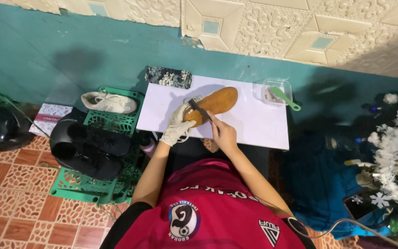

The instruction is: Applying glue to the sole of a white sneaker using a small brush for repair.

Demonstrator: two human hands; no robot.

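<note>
Head view: a white bench (254,124) stands against a teal wall. A shoe (217,102) lies on it sole up, its tan sole facing the camera, toe toward 2 o'clock. The left hand (177,125), in a white glove, has its fingers wrapped around the heel end at the shoe's 8 o'clock side. The right hand (223,134), bare, has its fingers closed on the handle of a dark brush (198,109), whose head rests on the sole near the heel.

At 2 o'clock from the shoe sits a clear plastic container (276,90) with a green-handled brush (285,98) laid across it. At 10 o'clock, on the bench's far edge, lies a dark floral pouch (168,77).

At 9 o'clock, on the tiled floor, a green plastic rack (111,122) carries a white sneaker (109,102) and a pair of black shoes (90,150).
</note>
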